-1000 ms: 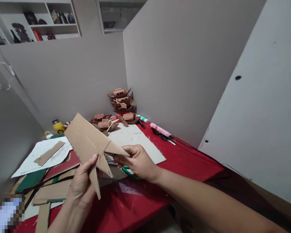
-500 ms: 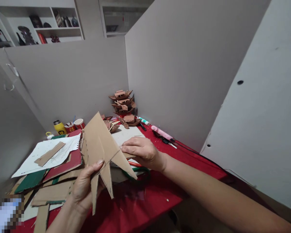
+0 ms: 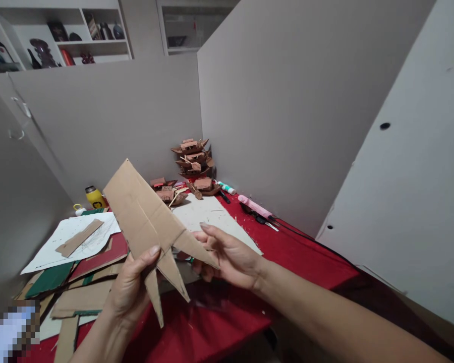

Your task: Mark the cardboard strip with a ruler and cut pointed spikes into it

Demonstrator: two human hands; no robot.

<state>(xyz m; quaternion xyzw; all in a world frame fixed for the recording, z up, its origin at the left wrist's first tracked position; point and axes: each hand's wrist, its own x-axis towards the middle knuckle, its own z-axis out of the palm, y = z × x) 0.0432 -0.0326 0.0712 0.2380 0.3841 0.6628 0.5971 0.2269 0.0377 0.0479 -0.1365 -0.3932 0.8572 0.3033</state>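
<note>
Left hand (image 3: pixel 130 282) holds cardboard (image 3: pixel 139 212), thumb (image 3: pixel 150 255) on top.

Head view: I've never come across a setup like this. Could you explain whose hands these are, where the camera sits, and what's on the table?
There is no machine here: these are a person's own bare hands, seen from a camera worn on their head, looking forward and down. The left hand grips a piece of cardboard with three pointed prongs. The right hand is at the rightmost prong; how firmly it holds is unclear. On the red table are cardboard scraps, paper, a pale board, model boats, a yellow bottle and a pink tool.
</note>
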